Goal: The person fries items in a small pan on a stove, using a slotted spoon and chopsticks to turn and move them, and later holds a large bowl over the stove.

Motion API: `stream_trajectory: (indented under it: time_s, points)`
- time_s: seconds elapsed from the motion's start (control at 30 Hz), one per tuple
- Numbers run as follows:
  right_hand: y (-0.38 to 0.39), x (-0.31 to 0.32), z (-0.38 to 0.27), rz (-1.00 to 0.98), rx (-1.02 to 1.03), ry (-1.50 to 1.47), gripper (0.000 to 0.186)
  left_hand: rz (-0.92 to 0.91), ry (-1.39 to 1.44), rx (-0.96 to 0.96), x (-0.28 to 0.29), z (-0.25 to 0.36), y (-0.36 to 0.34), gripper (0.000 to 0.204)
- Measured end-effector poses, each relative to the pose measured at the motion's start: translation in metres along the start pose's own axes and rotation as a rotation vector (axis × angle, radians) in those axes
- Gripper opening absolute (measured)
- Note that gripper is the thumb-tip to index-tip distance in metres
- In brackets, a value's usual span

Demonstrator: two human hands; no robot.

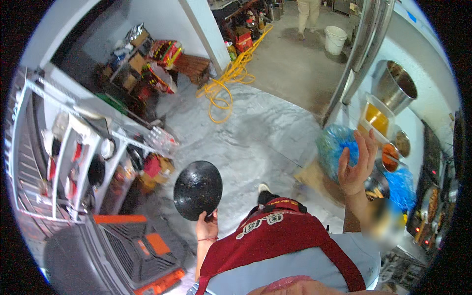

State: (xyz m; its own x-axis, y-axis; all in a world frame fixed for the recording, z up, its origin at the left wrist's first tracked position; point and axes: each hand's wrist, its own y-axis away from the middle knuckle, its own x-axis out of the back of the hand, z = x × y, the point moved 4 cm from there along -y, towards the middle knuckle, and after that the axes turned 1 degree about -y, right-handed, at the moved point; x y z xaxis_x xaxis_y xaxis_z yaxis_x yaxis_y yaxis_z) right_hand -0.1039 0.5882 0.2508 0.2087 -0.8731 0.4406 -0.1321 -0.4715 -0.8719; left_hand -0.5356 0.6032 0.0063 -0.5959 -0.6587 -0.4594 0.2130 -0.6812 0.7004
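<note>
A round black frying pan [198, 189], its dark surface shiny and speckled, is tilted over the floor on my left. My left hand [207, 227] grips the pan at its near edge; the fingers partly hide the spot they hold. On the right my right hand [359, 164] is raised with its fingers apart and nothing in it. Behind and beside that hand are a blue-green plastic bag [330, 142], a clear tub of yellow-orange liquid [377, 117] and a small bowl of red-orange sauce or powder [391, 155].
A white shelf rack [81, 172] with dishes stands left, above a grey and orange case [142, 250]. A yellow hose [236, 73] lies coiled on the floor ahead. To the right are a metal pot [397, 87] and pans on a stove [430, 206]. Beyond stand a white bucket [335, 39] and another person [309, 14].
</note>
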Motion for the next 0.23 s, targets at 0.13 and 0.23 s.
stream_trajectory:
  time_s: [0.13,0.23]
  points:
    - [-0.031,-0.091,0.039,-0.006,-0.227,-0.046,0.045,-0.013,-0.015,0.039,-0.08,0.047,-0.046,0.026]
    - [-0.065,-0.158,0.055,-0.069,-0.167,-0.178,0.051,0.018,-0.082,-0.022,-0.114,0.079,-0.105,0.031]
